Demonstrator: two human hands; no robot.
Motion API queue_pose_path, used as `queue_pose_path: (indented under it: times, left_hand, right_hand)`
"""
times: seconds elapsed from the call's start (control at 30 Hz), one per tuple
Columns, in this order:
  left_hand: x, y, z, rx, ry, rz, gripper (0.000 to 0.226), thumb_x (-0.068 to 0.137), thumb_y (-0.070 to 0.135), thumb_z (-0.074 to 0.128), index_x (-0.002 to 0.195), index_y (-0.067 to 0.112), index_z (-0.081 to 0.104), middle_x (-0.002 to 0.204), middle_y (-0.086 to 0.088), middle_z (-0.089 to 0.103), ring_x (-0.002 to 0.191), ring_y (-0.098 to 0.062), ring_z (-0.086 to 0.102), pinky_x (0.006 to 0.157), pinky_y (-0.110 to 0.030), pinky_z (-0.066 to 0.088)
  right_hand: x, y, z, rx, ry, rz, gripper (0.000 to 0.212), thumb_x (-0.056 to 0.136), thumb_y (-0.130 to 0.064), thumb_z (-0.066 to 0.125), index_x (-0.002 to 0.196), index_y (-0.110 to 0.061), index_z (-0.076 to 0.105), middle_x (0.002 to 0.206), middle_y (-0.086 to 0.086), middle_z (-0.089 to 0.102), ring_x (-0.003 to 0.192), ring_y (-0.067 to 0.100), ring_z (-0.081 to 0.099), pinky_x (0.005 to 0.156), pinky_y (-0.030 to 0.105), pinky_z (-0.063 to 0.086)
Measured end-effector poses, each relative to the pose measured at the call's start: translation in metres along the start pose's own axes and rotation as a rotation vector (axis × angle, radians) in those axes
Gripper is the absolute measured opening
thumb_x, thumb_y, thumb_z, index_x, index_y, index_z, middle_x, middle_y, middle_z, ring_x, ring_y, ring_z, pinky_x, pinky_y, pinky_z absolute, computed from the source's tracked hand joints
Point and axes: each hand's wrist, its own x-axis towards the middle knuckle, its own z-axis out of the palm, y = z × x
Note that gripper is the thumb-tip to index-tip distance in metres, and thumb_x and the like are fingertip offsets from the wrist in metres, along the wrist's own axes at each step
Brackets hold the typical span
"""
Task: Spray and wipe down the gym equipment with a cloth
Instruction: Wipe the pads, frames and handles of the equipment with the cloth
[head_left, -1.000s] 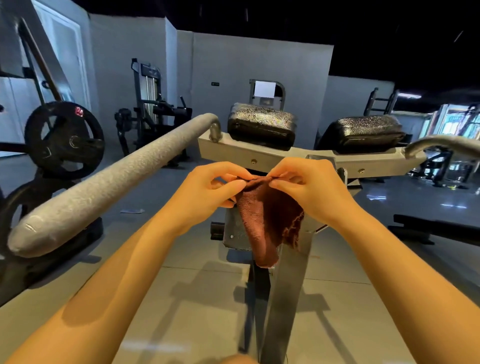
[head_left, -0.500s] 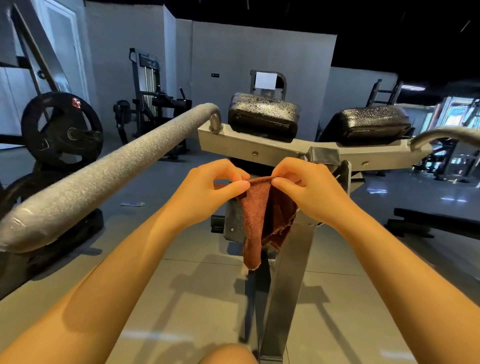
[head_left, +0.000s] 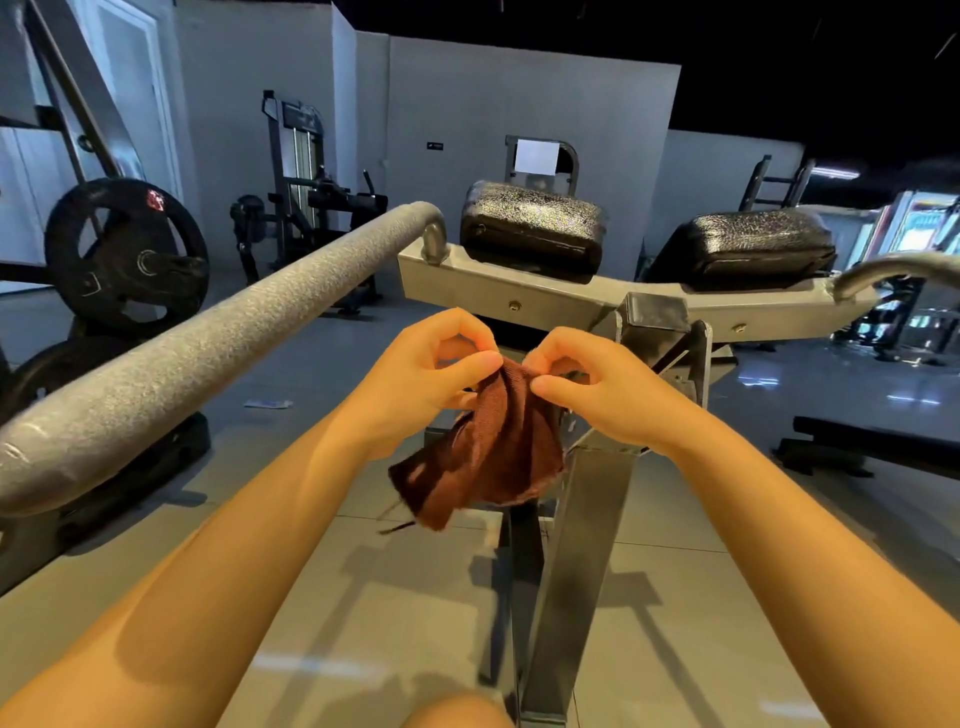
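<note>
Both hands are raised in front of the body, close together. The left hand pinches the top edge of the brown cloth between thumb and curled fingers. The right hand pinches the same edge just beside it. The cloth hangs bunched below the hands, in the air, in front of the machine's grey upright post. The grey padded handle bar runs along the left. Beyond the hands, two black pads sit on the grey crossbeam. Black weight plates stand far left.
</note>
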Motion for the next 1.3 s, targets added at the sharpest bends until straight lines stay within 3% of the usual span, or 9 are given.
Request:
queue_pose_path:
  times: [0.07, 0.3, 0.43, 0.63, 0.8, 0.9, 1.03, 1.2, 1.3]
  left_hand:
    - [0.001, 0.005, -0.001, 0.008, -0.066, 0.03, 0.006, 0.095, 0.013, 0.057, 0.09, 0.015, 0.058, 0.098, -0.015, 0.069, 0.088, -0.021, 0.066, 0.081, -0.034, 0.055]
    - [0.013, 0.008, -0.007, 0.011, 0.042, 0.1, 0.009, 0.094, 0.005, 0.058, 0.088, 0.012, 0.06, 0.091, -0.005, 0.065, 0.085, -0.019, 0.068, 0.075, -0.027, 0.056]
    - [0.023, 0.002, -0.006, 0.096, 0.115, 0.106, 0.013, 0.093, 0.01, 0.061, 0.084, 0.019, 0.06, 0.088, -0.003, 0.065, 0.075, -0.012, 0.067, 0.063, -0.026, 0.056]
    - [0.044, -0.008, -0.007, 0.26, 0.177, 0.181, 0.021, 0.087, 0.0, 0.066, 0.082, 0.02, 0.062, 0.09, -0.006, 0.066, 0.078, -0.022, 0.07, 0.072, -0.034, 0.06]
    - [0.076, -0.015, -0.005, 0.996, 0.43, 0.606, 0.024, 0.074, -0.011, 0.052, 0.079, 0.006, 0.069, 0.088, -0.009, 0.064, 0.069, -0.029, 0.06, 0.05, -0.035, 0.046]
    - [0.109, -0.023, 0.009, 1.224, 0.731, 0.554, 0.021, 0.079, 0.001, 0.052, 0.082, 0.009, 0.071, 0.088, -0.008, 0.064, 0.064, -0.028, 0.054, 0.053, -0.029, 0.029]
    - [0.138, -0.05, 0.042, 1.107, 0.799, 0.436, 0.019, 0.078, 0.007, 0.074, 0.094, 0.004, 0.064, 0.095, -0.013, 0.057, 0.074, -0.03, 0.053, 0.056, -0.033, 0.03]
    - [0.153, -0.082, 0.059, 1.009, 0.738, 0.525, 0.032, 0.091, 0.02, 0.051, 0.113, 0.002, 0.065, 0.114, -0.02, 0.06, 0.106, -0.032, 0.054, 0.073, -0.041, 0.05]
    - [0.155, -0.102, 0.059, 1.158, 0.718, 0.548, 0.038, 0.096, 0.026, 0.045, 0.128, 0.013, 0.061, 0.131, -0.017, 0.056, 0.126, -0.032, 0.048, 0.094, -0.045, 0.041]
  right_hand:
    - [0.0, 0.001, 0.002, 0.195, -0.084, -0.015, 0.009, 0.096, -0.012, 0.056, 0.089, -0.017, 0.054, 0.115, -0.01, 0.063, 0.106, 0.002, 0.059, 0.09, 0.021, 0.05]
    - [0.002, -0.003, -0.003, 0.533, -0.203, -0.007, 0.007, 0.095, -0.004, 0.053, 0.093, -0.011, 0.051, 0.092, 0.007, 0.061, 0.085, 0.015, 0.061, 0.081, 0.028, 0.053]
    - [0.011, 0.001, -0.011, 0.275, -0.034, 0.057, 0.01, 0.091, -0.011, 0.065, 0.089, -0.019, 0.058, 0.089, 0.001, 0.069, 0.078, 0.013, 0.065, 0.058, 0.022, 0.051]
    - [0.03, -0.004, -0.028, -0.165, 0.007, -0.031, 0.028, 0.092, -0.006, 0.058, 0.088, -0.031, 0.048, 0.093, -0.007, 0.06, 0.081, 0.015, 0.059, 0.068, 0.032, 0.05]
    - [0.066, -0.006, -0.037, -0.716, 0.22, -0.301, 0.026, 0.088, 0.006, 0.052, 0.091, -0.015, 0.067, 0.105, 0.006, 0.059, 0.085, 0.029, 0.054, 0.068, 0.034, 0.038]
    - [0.095, 0.001, -0.043, -0.915, 0.327, -0.434, 0.019, 0.076, 0.01, 0.058, 0.082, -0.002, 0.071, 0.086, 0.015, 0.063, 0.064, 0.034, 0.055, 0.056, 0.034, 0.036]
    - [0.107, 0.026, -0.044, -1.194, 0.353, -0.392, 0.016, 0.075, -0.005, 0.064, 0.089, -0.01, 0.07, 0.1, 0.009, 0.062, 0.087, 0.03, 0.057, 0.074, 0.038, 0.026]
    - [0.077, 0.057, -0.049, -1.093, 0.396, -0.28, 0.029, 0.07, -0.012, 0.076, 0.099, -0.016, 0.072, 0.111, 0.007, 0.062, 0.094, 0.03, 0.058, 0.076, 0.038, 0.035]
    - [0.05, 0.072, -0.049, -0.894, 0.506, -0.214, 0.027, 0.092, -0.03, 0.049, 0.1, -0.017, 0.07, 0.105, 0.004, 0.06, 0.09, 0.025, 0.056, 0.075, 0.037, 0.033]
